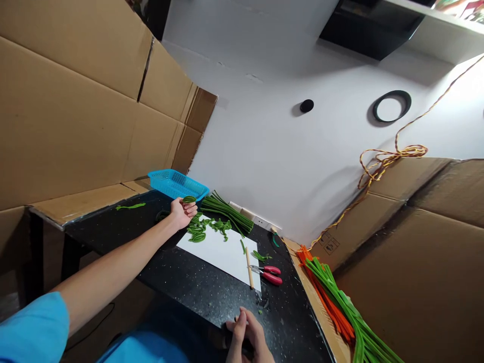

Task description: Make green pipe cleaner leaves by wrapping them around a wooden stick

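My left hand (183, 213) is stretched out over the far left of the black table, its fingers closed on a green leaf shape (189, 199) that looks bent from fuzzy pipe cleaner. Below that hand, several similar green leaf shapes (197, 233) lie on a white sheet (223, 254). At the near edge, my right hand (249, 335) is closed, thumb and fingers drawn together; what it holds, if anything, I cannot make out. Between the right hand and the leaf pile lie pliers with red handles (272, 275) and a thin wooden stick (249, 267).
A blue plastic basket (177, 185) stands at the table's back left, beside a bundle of dark green stems (229, 213). Orange strips (333, 302) and light green strips (348, 307) lie at the right. Cardboard panels (75, 101) flank the table; a socket strip (260, 222) runs along the wall.
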`<move>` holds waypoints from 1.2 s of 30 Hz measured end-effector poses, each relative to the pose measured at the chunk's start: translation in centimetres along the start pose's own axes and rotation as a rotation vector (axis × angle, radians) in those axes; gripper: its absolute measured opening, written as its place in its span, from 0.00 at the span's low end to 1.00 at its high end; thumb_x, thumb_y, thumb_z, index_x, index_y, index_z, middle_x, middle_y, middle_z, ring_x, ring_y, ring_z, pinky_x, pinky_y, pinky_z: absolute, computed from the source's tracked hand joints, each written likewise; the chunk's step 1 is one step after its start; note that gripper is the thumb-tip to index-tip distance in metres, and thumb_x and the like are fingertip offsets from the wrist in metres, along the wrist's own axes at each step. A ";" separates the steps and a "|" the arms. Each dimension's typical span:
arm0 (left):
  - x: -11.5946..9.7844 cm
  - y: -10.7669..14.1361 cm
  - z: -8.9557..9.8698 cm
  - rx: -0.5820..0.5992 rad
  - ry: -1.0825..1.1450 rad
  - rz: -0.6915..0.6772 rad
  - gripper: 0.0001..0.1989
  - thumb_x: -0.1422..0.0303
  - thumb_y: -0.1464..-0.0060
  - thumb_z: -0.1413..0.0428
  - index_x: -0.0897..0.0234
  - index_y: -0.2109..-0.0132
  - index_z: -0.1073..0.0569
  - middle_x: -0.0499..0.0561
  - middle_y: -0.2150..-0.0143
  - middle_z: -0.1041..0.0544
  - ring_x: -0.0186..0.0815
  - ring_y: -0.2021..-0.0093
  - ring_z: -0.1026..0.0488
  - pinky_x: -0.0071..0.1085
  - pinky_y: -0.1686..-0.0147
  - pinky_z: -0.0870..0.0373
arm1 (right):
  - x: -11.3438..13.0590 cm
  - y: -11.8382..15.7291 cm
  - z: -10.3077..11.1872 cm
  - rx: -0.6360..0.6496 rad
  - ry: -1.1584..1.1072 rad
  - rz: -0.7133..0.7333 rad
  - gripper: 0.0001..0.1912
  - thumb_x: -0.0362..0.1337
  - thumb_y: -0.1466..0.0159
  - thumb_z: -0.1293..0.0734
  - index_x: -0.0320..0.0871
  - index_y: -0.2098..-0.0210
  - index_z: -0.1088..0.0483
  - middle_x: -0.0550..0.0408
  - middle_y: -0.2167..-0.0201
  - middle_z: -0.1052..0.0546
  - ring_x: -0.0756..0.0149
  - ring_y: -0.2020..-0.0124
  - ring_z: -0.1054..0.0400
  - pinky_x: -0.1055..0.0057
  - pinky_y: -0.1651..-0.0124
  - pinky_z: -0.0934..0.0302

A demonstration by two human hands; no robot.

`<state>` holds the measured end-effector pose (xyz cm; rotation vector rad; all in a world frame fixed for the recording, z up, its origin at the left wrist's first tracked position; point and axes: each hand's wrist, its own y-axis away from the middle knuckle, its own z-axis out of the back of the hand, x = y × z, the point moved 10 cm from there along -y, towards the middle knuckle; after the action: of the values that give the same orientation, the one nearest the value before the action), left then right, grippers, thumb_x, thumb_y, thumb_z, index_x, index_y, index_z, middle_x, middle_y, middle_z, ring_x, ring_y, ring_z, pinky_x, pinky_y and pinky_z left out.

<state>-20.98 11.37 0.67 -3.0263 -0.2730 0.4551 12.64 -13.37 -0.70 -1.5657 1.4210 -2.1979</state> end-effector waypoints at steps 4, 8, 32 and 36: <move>0.5 0.2 -0.5 0.046 0.073 0.051 0.15 0.74 0.45 0.56 0.57 0.74 0.54 0.43 0.81 0.48 0.28 0.86 0.48 0.27 0.86 0.53 | 1.3 -0.5 0.1 0.003 -0.019 0.137 0.10 0.40 0.32 0.30 0.39 0.64 0.21 0.54 0.79 0.20 0.66 0.82 0.25 0.76 0.74 0.32; 0.6 0.0 -0.7 0.042 0.046 0.057 0.16 0.74 0.41 0.55 0.58 0.75 0.50 0.42 0.82 0.48 0.27 0.86 0.49 0.27 0.86 0.53 | 1.9 -0.5 -0.1 0.051 0.001 0.223 0.07 0.36 0.31 0.31 0.39 0.61 0.21 0.54 0.77 0.20 0.67 0.81 0.25 0.75 0.72 0.31; -0.5 -1.1 0.9 -0.158 -0.362 -0.061 0.15 0.72 0.48 0.36 0.63 0.73 0.36 0.42 0.78 0.34 0.23 0.84 0.39 0.22 0.89 0.47 | 3.5 0.9 -0.8 0.056 -0.001 0.628 0.09 0.21 0.36 0.31 0.39 0.60 0.23 0.53 0.76 0.22 0.70 0.80 0.32 0.73 0.75 0.38; -0.5 -0.7 0.8 -0.174 -0.401 -0.081 0.14 0.75 0.52 0.36 0.63 0.73 0.37 0.41 0.78 0.35 0.22 0.84 0.40 0.22 0.89 0.49 | 3.4 0.8 -0.8 0.027 0.009 0.634 0.08 0.22 0.35 0.31 0.40 0.61 0.23 0.54 0.76 0.21 0.70 0.81 0.31 0.72 0.75 0.37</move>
<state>-21.81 12.05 0.11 -3.0457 -0.4772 1.0834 10.09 -15.19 1.01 -0.9101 1.5957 -1.8249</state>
